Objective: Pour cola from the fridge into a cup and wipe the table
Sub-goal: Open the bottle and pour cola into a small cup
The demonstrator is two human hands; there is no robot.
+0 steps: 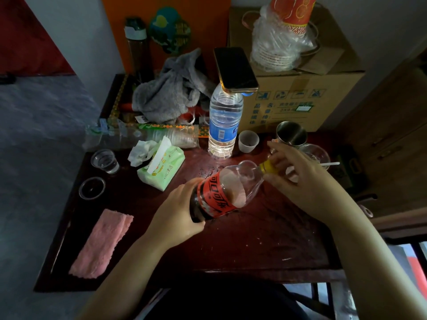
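Cola bottle [217, 197] is at frame centre, tilted, left hand [178, 211] clamped around its base; right hand [298, 179] pinches yellow cap [268, 167]; pouring and wiping with pink cloth [101, 244], lower left, seem undone.

- Your cola bottle [221, 195] is clear, glossy plastic with a slick red label.
- The table [265, 239] under it looks like dark reddish wood, scuffed, with a dull sheen.
- The pink cloth [101, 243] is soft, matt and fuzzy.
- The grey towel [171, 88] is thick, nubby fabric.
- The metal cup [291, 132] looks like brushed steel.
- The water bottle [223, 121] is ribbed clear plastic.
- The cardboard box [300, 98] is plain and matt.
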